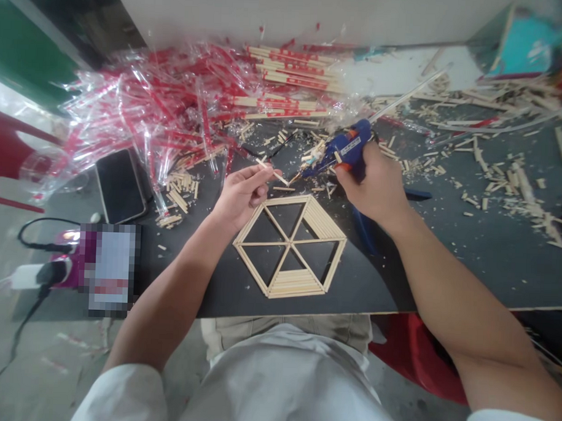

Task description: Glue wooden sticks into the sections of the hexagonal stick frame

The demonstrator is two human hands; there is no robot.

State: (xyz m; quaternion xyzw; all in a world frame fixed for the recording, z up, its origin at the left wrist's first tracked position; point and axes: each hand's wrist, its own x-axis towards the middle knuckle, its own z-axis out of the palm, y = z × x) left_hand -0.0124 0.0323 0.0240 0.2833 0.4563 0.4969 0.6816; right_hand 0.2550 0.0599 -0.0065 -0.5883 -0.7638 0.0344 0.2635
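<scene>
Between the fingertips of my left hand (pixel 245 194) is a short wooden stick (pixel 278 176). My right hand (pixel 378 183) grips a blue glue gun (pixel 350 148), its nozzle tip at the free end of that stick. A clear glue stick (pixel 405 95) sticks out of the gun's back. Below both hands a hexagonal wooden stick frame (pixel 312 289) lies flat on the dark table. Spokes divide it into triangles, and two of these are partly filled with rows of sticks. Blue-handled pliers (pixel 364 232) lie right of the frame, partly hidden under my right hand.
Red-printed plastic wrappers (pixel 174 102) and packed chopsticks (pixel 297 70) heap at the back. Cut stick pieces (pixel 517 182) scatter at right. A phone (pixel 120 186) and a purple power strip (pixel 79 259) with cables sit at left. A turquoise box (pixel 524 44) stands back right.
</scene>
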